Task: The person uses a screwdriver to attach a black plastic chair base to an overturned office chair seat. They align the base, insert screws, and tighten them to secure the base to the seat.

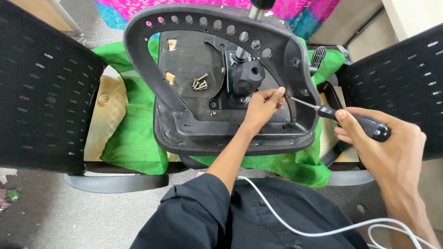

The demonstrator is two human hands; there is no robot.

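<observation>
Your upturned office chair seat [184,124] lies on a green cloth [134,138], underside facing you, and its black plastic shell works like a shallow tray: a small cluster of loose silver screws [200,83] sits on the flat black plate [184,60] left of the centre hub [247,76]; a single small screw lies lower, near the plate's bottom edge. A curved black frame with a row of round holes [217,23] arches over the top of the seat. The screwdriver [332,113] is at the seat's right inner wall: its long axis runs roughly level with a slight tilt, thin metal shaft pointing left and a bit up toward the wall, black handle trailing right and down. Your right hand [383,147] is clenched around the handle, thumb on top along it, wrist and forearm coming in from the lower right, palm turned leftward. Your left hand [263,106] reaches up from your lap over the seat's near edge, forearm extended straight, fingers pinched together right at the screwdriver tip; whether a screw sits in that pinch is too small to tell. The tip and your left fingertips are touching or just beside each other. Black mesh chair backs [46,87] stand on either side. A white cable [295,228] crosses your dark shirt [277,212] at the bottom.
</observation>
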